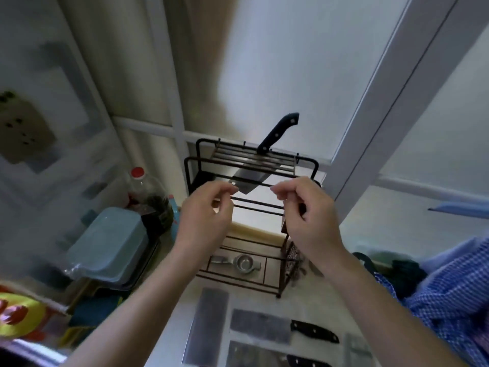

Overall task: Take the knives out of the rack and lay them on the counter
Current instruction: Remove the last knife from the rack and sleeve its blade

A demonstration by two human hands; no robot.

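Observation:
A black wire knife rack (252, 165) stands on the white counter (172, 327) against the wall. One cleaver (251, 178) sits in its top slots, black handle (277, 133) sticking up and to the right. My left hand (206, 215) and my right hand (307, 215) hover side by side in front of the rack, just below the blade. Their fingers are loosely curled and hold nothing. Several cleavers lie flat on the counter in front of me: a bare blade (209, 319), one with a black handle (260, 325), and another (254, 353) at the bottom edge.
A metal strainer (244, 263) lies on the rack's lower shelf. Left of the rack are a blue-grey plastic tub (105, 247) and a red-capped bottle (140, 186). A blue checked cloth (449, 300) is bunched at the right, and a yellow package (16, 316) sits at the lower left.

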